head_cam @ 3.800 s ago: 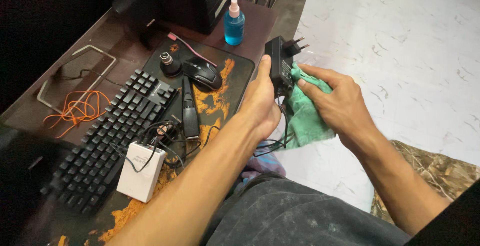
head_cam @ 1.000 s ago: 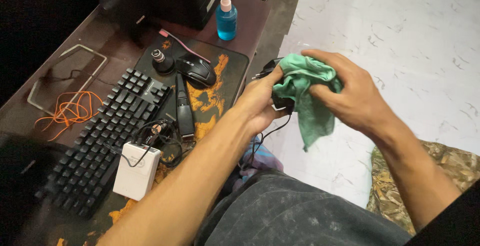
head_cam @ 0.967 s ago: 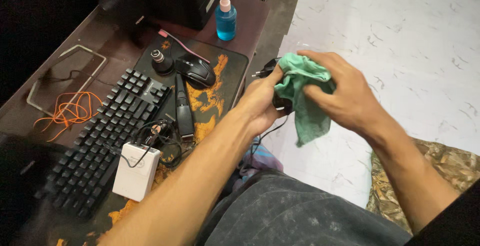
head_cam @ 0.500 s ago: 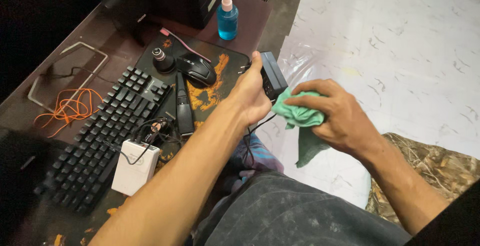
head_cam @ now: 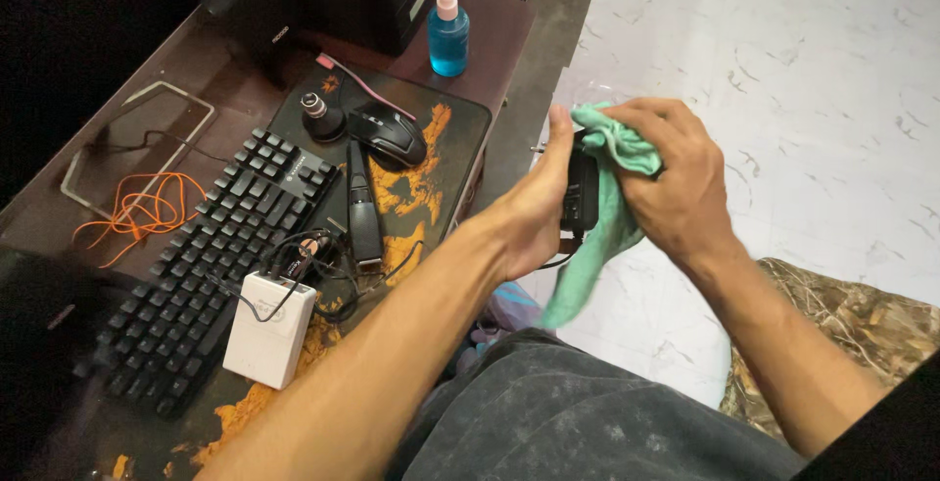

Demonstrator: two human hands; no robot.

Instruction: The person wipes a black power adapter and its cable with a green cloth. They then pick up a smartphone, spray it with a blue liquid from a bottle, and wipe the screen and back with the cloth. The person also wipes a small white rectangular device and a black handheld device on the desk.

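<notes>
The left hand (head_cam: 537, 215) clamps a black power adapter (head_cam: 581, 192), thumb up one side and palm behind, holding it in the air beyond the desk edge, over the pale marbled floor (head_cam: 783, 70). The adapter is a hard, matte, boxy block; its long axis stands nearly upright, and a small metal plug pin pokes out toward the desk just above the thumb. A thin black cord hangs from its lower end, under the palm. The right hand (head_cam: 676, 182) pinches a soft, crumpled green cloth (head_cam: 612, 182) against the adapter's top and far face, the loose tail drooping below the grip. Left of the grip lie a black mouse (head_cam: 390, 136), a black keyboard (head_cam: 215, 256) and a blue spray bottle (head_cam: 449, 35).
</notes>
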